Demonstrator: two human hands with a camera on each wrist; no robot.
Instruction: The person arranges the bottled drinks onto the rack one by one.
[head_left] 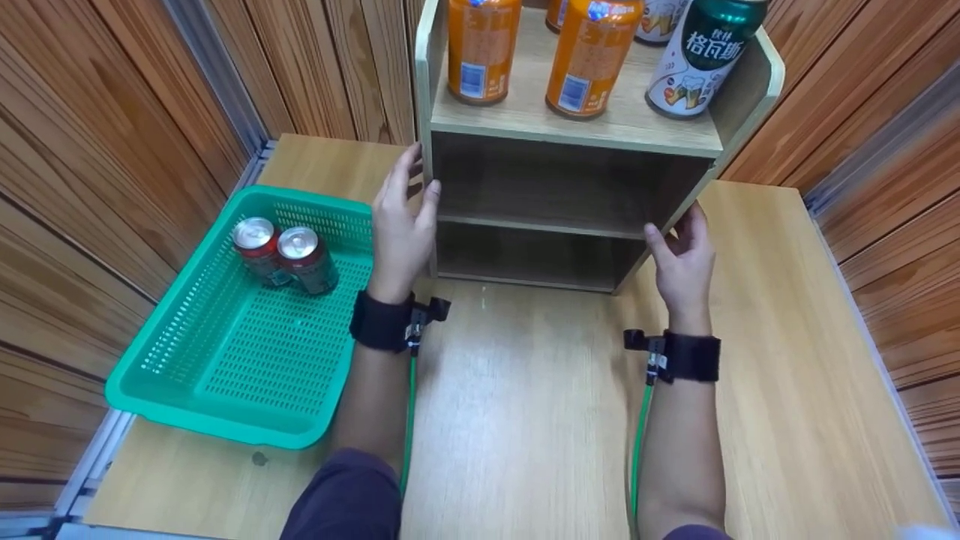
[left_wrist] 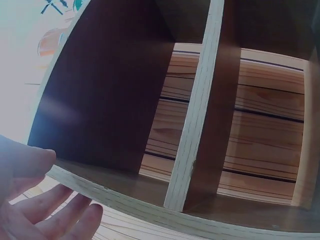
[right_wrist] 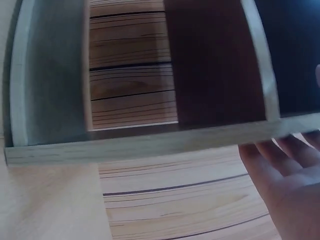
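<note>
1. The shelf (head_left: 570,157) is standing at the far edge of the table (head_left: 525,420), roughly midway between its left and right edges, with its open front facing the person.
2. The left hand (head_left: 399,225) is lying against the shelf's left side panel, fingers nearly straight along the outer face and the thumb resting at the front edge; the hand is flat and extended rather than curled.
3. In the left wrist view, the left hand (left_wrist: 40,205) is showing straight fingers (left_wrist: 75,212) just beside the panel's pale front edge.
4. The right hand (head_left: 682,259) is touching the shelf's lower right corner, fingers relaxed and slightly spread, the thumb at the front edge.
5. In the right wrist view, the right hand (right_wrist: 287,185) is showing loosely extended fingers (right_wrist: 300,147) beside the right side panel; whether they are pressing on it cannot be told.
6. Two orange cans (head_left: 592,56) and a green-and-white can (head_left: 701,56) are standing upright on the shelf's top level; the two compartments below are showing bare boards.
7. A green basket (head_left: 225,405) is sitting along the table's left edge, just beside the left forearm.
8. Two red cans (head_left: 285,255) are standing upright and touching each other in the basket's far corner.
9. Black wrist straps (head_left: 382,321) with green cables are sitting on both wrists.
</note>
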